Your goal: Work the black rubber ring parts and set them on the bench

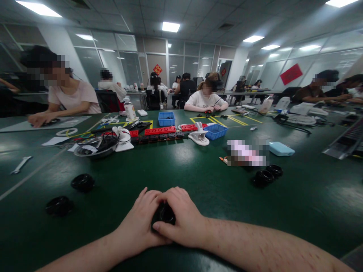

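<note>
Both of my hands are closed around a black round hollow part (166,214) low over the green table, close in front of me. From the left side my left hand (141,219) grips it, fingers partly hidden behind it. My right hand (185,217) curls over the other side, thumb across the front edge. Similar black parts stand nearby: to the left, a farther one (82,183) and a nearer one (59,206); to the right, a pair made up of a front one (263,177) and a back one (276,171).
A wrench (21,165) lies at left. Farther back are a bowl of black cables (98,152), red strips (160,130), a white clamp (199,136), blue bins (216,131) and a light-blue case (281,149). A person (208,98) sits across the table, another (70,90) at left.
</note>
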A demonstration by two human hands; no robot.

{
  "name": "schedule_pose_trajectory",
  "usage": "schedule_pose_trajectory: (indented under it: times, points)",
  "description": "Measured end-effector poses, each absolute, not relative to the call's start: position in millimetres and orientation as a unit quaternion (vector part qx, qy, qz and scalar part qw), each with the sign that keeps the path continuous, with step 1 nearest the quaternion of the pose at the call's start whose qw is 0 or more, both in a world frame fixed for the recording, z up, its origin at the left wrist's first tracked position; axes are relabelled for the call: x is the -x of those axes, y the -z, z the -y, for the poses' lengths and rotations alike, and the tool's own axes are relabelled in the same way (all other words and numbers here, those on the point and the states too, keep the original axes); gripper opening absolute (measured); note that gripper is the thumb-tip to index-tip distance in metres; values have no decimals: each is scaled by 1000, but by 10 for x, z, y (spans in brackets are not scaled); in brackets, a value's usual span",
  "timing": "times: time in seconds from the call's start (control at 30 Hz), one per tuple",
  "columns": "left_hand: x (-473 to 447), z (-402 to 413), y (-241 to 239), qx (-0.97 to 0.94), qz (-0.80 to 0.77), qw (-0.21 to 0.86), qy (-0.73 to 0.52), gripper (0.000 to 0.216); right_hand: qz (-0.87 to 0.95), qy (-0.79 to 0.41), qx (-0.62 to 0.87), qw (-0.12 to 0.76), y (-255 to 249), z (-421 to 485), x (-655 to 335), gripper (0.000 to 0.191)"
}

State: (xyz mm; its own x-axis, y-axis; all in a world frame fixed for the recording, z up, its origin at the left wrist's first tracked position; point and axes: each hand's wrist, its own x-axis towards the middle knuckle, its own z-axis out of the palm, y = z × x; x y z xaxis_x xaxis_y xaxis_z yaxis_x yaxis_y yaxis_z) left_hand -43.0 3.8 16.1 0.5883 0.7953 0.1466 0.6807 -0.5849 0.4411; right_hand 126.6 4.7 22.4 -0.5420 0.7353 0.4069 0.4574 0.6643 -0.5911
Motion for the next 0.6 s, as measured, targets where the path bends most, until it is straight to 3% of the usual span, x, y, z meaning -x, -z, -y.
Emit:
schedule_pose_trajectory:
  times: [0.27, 0.43, 0.6]
  points:
    - [406, 14, -197, -878, -428, 141, -161, 35, 857, -210, 341, 323, -221, -51, -1252, 25]
    - [413, -57, -246, -885, -389, 202, -155, 37, 866, -230, 239, 374, -230, -48, -1275, 25]
    - [460, -92, -183, -887, -369, 229, -157, 58, 866, -242, 173, 401, -277, -40, -1285, 33]
